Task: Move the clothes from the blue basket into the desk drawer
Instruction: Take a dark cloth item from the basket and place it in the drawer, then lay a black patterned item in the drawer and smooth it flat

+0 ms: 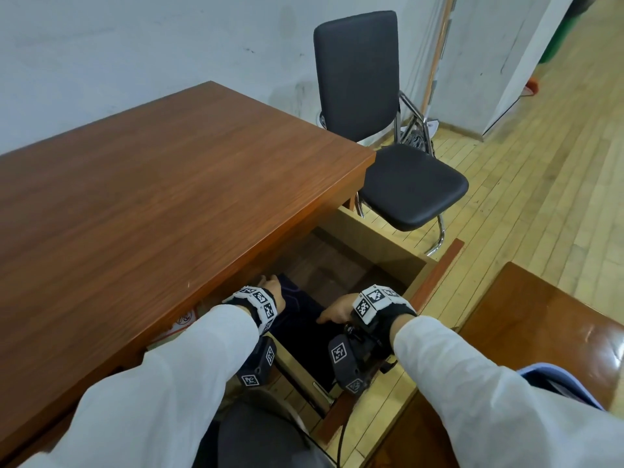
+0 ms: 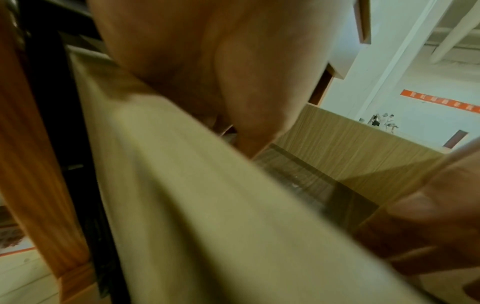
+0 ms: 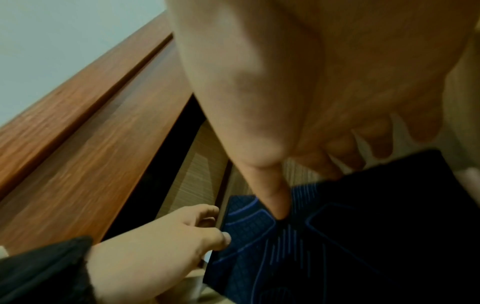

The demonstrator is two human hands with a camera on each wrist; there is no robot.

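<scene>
White sleeves [image 1: 152, 383] come in closest, each wrist strapped with a black camera block carrying checkered markers. Both hands reach down into the open drawer [image 1: 378, 244] under the bench [image 1: 162, 184]. In it lies a folded dark navy garment [image 1: 300, 319], flat, with thin blue lines stitched or printed across it; it sits at the near left part of the drawer, and the dark wood-grain bottom beyond it is bare. The drawer walls are pale laminate with a fine grain, its front edge reddish brown like the bench top.

The left hand [image 1: 271, 292] rests at the garment's left edge, fingers loosely bent against the cloth and the drawer wall; I cannot tell whether that grip pinches anything. The right hand [image 1: 337, 310] lies on the garment's right side, fingers mostly straight, one fingertip [image 3: 279, 209] pressing into the fabric.

A black padded chair [image 1: 398, 177] on chrome legs stands just past the bench corner, on a pale wooden floor [image 1: 540, 197]. A glossy brown surface [image 1: 540, 332] sits at the right, a blue rim [image 1: 567, 383] showing behind the right sleeve.
</scene>
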